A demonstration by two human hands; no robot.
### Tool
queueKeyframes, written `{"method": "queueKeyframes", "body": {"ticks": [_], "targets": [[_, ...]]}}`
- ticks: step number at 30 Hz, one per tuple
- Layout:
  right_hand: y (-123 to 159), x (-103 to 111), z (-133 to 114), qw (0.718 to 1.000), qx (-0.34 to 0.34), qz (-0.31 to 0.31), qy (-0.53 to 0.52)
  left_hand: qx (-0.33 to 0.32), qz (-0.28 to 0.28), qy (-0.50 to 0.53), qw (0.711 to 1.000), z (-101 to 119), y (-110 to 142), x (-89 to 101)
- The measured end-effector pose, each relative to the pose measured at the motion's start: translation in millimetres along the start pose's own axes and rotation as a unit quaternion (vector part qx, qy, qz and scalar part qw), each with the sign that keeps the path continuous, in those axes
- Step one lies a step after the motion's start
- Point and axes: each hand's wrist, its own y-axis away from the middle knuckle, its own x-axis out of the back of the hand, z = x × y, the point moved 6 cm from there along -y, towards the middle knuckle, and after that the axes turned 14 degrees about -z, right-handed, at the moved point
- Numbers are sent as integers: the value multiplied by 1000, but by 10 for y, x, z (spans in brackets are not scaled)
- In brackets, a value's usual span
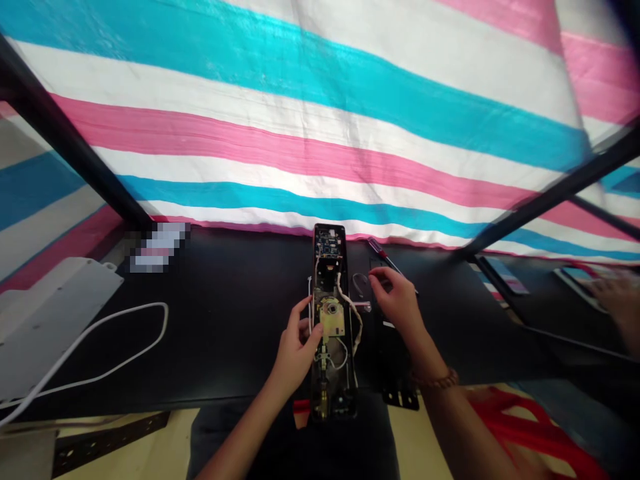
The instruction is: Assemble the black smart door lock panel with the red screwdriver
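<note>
An opened electronic door lock body (331,320) lies lengthwise on the black table (225,320), its circuit board, wires and a yellow-green mechanism exposed. My left hand (296,347) rests against the lock's left edge, fingers curled on its side near the mechanism. My right hand (397,300) hovers just right of the lock, fingers pinched together on something small I cannot make out. A red-handled screwdriver (385,257) lies on the table just beyond my right hand. A black cover plate (395,373) lies under my right wrist.
A white power strip (45,320) with a looping white cable (125,333) sits at the left. A striped pink, blue and white tarp (320,133) hangs behind the table. Black frame bars cross both sides. Another person's hand (613,297) shows at the far right. Red straps (525,427) lie lower right.
</note>
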Motion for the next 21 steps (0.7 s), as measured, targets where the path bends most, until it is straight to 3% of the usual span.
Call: {"method": "queueKeyframes", "body": {"ticks": [3,6,12,18,21], "targets": [[-223,26,-334,996,89,2,-1,1,4,-4,1000,-22,-10,6],[-471,-116,-502,990,134,-25,45,5,13,-12,1000,-36,-18,11],[-656,-376,-453,985,113,-63,114,0,7,-11,1000,-26,-14,-6],[-676,-300,-397,986,128,-81,70,3,9,-1,1000,-22,-20,-2],[-709,-268,-429,980,150,-90,99,9,6,4,1000,-29,-27,-5]]}}
